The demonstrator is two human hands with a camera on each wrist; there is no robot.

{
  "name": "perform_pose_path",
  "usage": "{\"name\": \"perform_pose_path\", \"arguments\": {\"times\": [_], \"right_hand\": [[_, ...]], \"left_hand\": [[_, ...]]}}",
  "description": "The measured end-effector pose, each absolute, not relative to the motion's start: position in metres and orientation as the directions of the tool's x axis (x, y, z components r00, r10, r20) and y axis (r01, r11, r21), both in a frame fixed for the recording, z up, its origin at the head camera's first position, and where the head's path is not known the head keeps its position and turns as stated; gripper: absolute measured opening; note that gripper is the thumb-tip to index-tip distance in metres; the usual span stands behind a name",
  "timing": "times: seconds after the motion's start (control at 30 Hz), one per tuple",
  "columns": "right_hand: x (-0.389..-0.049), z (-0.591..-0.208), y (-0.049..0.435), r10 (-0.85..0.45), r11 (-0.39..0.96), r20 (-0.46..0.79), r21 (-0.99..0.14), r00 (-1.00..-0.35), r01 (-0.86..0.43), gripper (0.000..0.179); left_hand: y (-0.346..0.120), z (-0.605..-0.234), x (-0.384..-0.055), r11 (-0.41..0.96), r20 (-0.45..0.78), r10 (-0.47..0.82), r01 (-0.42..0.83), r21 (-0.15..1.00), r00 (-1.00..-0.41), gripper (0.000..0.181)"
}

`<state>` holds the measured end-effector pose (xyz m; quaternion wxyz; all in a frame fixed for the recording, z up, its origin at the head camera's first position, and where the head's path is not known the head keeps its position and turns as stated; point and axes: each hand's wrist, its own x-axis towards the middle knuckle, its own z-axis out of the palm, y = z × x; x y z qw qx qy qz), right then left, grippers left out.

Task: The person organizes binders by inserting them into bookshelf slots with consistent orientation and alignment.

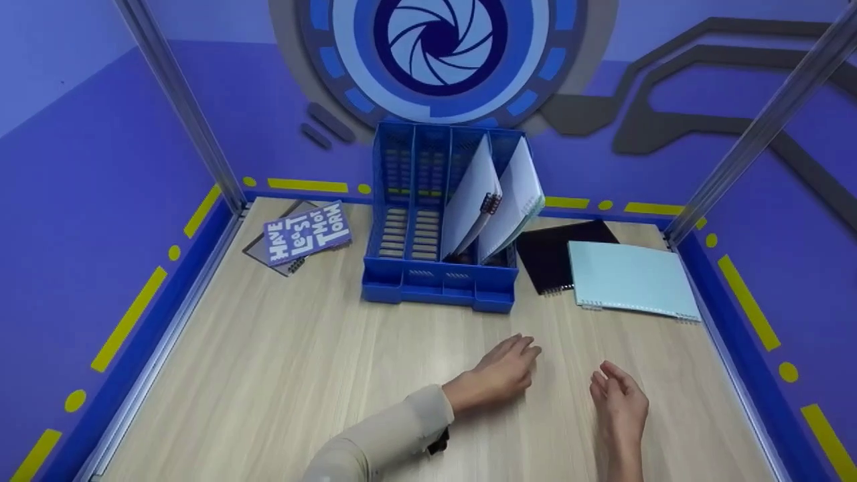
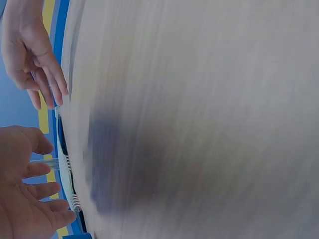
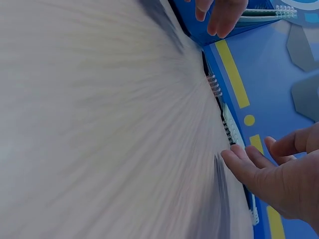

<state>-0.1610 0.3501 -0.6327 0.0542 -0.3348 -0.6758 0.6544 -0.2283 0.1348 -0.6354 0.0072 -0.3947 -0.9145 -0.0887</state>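
Mint notebook: lying flat at far right of the worktop, overlapping a black notebook, with coils facing near on both. Likely laid that way for easy pickup by the coil edge. Just left, at far middle: blue file rack, probably central to be reachable from either side. In third slot from left, a white-paged notebook; in fourth, a mint-edged notebook. Both tilted right at the top, apparently kept from falling flat by the slot dividers; coils turned near. At far left: purple notebook on top of a grey notebook, likely stacked to save space. Left hand: at near middle, fingers relaxed and slightly bent, holding nothing; contact with worktop, cannot tell. Right hand: farther right, near side, loosely open, also holding nothing, well apart from the mint notebook.
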Motion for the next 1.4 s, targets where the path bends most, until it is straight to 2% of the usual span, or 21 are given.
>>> {"name": "perform_pose_path", "arguments": {"times": [0.5,0.73,1.13,1.4], "right_hand": [[-0.168,-0.635,0.348,0.513,-0.104,-0.396,-0.909,-0.762,0.403,0.046],[-0.171,-0.633,0.349,0.509,-0.129,-0.419,-0.901,-0.752,0.415,0.047],[-0.171,-0.635,0.350,0.527,-0.135,-0.405,-0.908,-0.747,0.397,0.048],[-0.179,-0.635,0.349,0.511,-0.144,-0.415,-0.905,-0.753,0.400,0.048]], "left_hand": [[0.170,-0.623,-0.248,0.676,0.093,0.716,0.720,0.157,-0.692,0.043],[0.190,-0.623,-0.270,0.670,0.058,0.731,0.731,0.132,-0.680,0.043],[0.222,-0.622,-0.310,0.717,-0.016,0.697,0.696,0.041,-0.717,0.041],[0.235,-0.624,-0.316,0.711,-0.099,0.703,0.700,0.068,-0.705,0.055]]}}
